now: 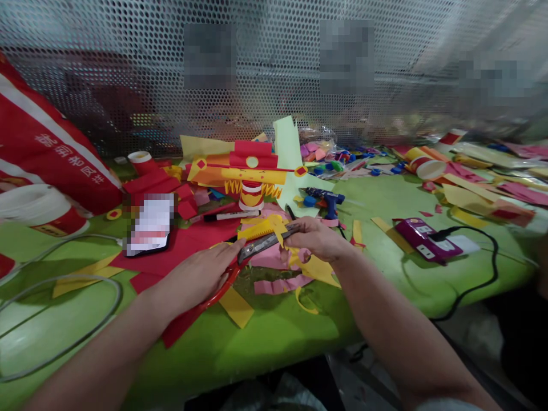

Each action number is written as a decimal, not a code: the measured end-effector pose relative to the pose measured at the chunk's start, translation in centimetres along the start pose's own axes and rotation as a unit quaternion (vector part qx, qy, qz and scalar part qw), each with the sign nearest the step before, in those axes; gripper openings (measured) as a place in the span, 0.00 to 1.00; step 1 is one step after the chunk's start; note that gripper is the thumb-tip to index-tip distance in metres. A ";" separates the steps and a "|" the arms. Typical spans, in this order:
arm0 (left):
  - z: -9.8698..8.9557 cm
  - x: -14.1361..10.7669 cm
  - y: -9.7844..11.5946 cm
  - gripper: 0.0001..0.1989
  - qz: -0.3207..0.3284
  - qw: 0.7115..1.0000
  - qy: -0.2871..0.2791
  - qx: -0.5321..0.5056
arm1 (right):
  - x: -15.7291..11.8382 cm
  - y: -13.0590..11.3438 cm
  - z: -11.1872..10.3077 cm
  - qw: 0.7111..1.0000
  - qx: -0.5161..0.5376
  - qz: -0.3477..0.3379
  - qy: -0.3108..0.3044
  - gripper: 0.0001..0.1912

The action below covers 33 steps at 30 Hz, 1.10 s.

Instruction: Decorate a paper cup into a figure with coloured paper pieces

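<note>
A pair of scissors [257, 245] with red handles lies slantwise between my hands, blades pointing right. My left hand [209, 262] is closed over its handle end, fingers near the pivot. At the blade tips, my right hand [319, 238] pinches yellow paper [280, 229], a strip of which crosses the blades; the fingertips are partly hidden. Behind the blades shows a fringed yellow paper strip [257, 230]. Pink paper scraps [280, 285] and a yellow curl [306, 301] lie below. Beyond stands a paper-cup figure [252, 197] with a red hat and yellow fringed arms.
A phone [149, 222] lies on red paper [184, 242] at left, near a white cable [115, 302] and cups [55, 214]. A marker [231, 216] and a blue glue gun [327, 200] sit ahead. At right is a purple power socket [428, 238]. A perforated metal panel [274, 68] stands behind.
</note>
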State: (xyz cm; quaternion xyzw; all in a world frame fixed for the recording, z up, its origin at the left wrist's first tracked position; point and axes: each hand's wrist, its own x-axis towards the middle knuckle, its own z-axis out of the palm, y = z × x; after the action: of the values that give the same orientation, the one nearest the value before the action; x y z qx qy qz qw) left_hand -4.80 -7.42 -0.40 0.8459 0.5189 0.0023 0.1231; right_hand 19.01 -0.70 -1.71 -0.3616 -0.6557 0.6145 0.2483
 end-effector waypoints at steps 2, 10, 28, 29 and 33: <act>-0.1 0.0 0.1 0.24 -0.002 1.000 -0.003 -0.002 | 0.0 -0.1 0.1 1.000 -0.006 0.004 0.000 0.06; -0.4 -0.2 -0.1 0.25 -0.015 1.000 0.025 -0.009 | -0.1 -0.7 0.3 0.999 -0.046 0.018 0.013 0.08; -1.0 0.1 -0.3 0.26 -0.046 0.997 0.015 0.053 | 1.3 0.2 1.7 0.989 0.037 0.064 0.129 0.14; -0.9 0.0 -0.3 0.26 -0.042 0.997 0.016 0.058 | 1.5 0.3 1.8 0.988 0.096 0.059 0.108 0.16; -0.4 0.0 -0.4 0.27 -0.004 0.998 0.026 0.063 | 1.8 0.6 1.9 0.974 0.216 0.058 0.019 0.18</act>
State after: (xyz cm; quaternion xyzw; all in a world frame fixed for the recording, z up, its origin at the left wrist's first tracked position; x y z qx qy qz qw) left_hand -5.23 -7.16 -0.15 0.8497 0.5242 -0.0086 0.0561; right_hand 16.52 -0.49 -2.78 -0.3487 -0.4806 0.7480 0.2966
